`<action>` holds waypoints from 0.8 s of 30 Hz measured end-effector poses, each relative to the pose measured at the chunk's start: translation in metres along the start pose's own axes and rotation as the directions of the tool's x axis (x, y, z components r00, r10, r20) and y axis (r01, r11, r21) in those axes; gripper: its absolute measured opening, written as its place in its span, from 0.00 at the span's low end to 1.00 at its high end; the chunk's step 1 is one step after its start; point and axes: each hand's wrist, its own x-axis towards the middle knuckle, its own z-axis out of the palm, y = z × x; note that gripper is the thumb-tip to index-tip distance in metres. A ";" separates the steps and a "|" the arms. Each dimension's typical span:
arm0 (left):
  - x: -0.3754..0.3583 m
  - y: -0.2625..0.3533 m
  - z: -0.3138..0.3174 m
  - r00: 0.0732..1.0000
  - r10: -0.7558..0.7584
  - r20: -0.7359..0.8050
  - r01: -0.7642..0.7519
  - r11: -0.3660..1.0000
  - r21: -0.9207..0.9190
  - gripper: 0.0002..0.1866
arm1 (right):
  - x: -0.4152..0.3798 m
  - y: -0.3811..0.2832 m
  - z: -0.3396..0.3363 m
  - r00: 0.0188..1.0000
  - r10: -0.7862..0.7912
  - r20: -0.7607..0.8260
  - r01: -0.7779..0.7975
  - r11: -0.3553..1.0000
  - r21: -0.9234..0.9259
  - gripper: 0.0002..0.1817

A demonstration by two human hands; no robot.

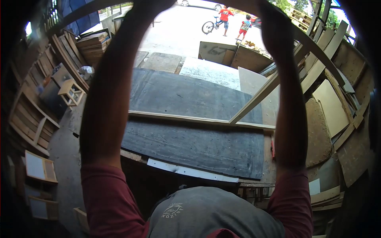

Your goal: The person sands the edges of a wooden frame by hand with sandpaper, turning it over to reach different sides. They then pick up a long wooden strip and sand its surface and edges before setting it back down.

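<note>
Both arms reach up in front of me. My left hand (158,4), cut off by the top edge, is closed on a long wooden plank (321,59) that curves across the top of the view through the lens. At the plank's right part is my right hand (274,20), dark and closed on it too. Below, a pale wooden strip (178,116) lies across the black tabletop (190,150). A slanting wooden bar (258,99) rises from that strip toward the plank on the right; whether they join is hidden behind my right arm.
A small wooden stool-like frame (71,93) and stacked boards (93,45) stand at left. Panels (329,107) lean at right. A red-handled tool (272,147) lies by the table's right side. Outside are two people, one in a red shirt (225,16) beside a bicycle (208,27).
</note>
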 end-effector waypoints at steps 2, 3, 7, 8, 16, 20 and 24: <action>0.020 0.037 0.023 0.926 0.208 -0.315 -0.319 0.878 -0.357 0.25 | 0.017 -0.065 -0.042 0.977 0.093 -0.190 0.009 0.879 0.476 0.18; 0.027 0.053 0.025 0.977 0.162 -0.135 -0.208 0.857 -0.472 0.29 | 0.019 -0.069 -0.038 0.970 0.106 -0.220 -0.002 0.905 0.426 0.16; 0.028 0.074 0.002 0.867 0.073 0.492 0.227 0.823 -0.521 0.38 | 0.016 0.001 0.003 0.930 -0.334 -0.154 0.365 0.892 0.267 0.18; 0.029 0.078 -0.010 0.799 0.040 0.600 0.298 0.840 -0.453 0.38 | 0.008 -0.002 -0.007 0.996 0.068 0.060 -0.090 0.675 0.732 0.17; 0.019 0.075 0.032 0.902 -0.002 0.431 0.173 0.918 -0.358 0.39 | -0.099 0.006 -0.190 0.711 0.106 -0.695 0.489 0.635 0.598 0.21; 0.014 0.076 0.041 0.919 -0.030 0.392 0.158 0.942 -0.297 0.40 | -0.126 0.007 -0.218 0.712 0.140 -0.688 0.527 0.540 0.656 0.20; 0.014 0.075 0.042 0.923 -0.049 0.381 0.156 0.955 -0.254 0.41 | -0.131 0.006 -0.215 0.727 0.171 -0.665 0.512 0.511 0.691 0.20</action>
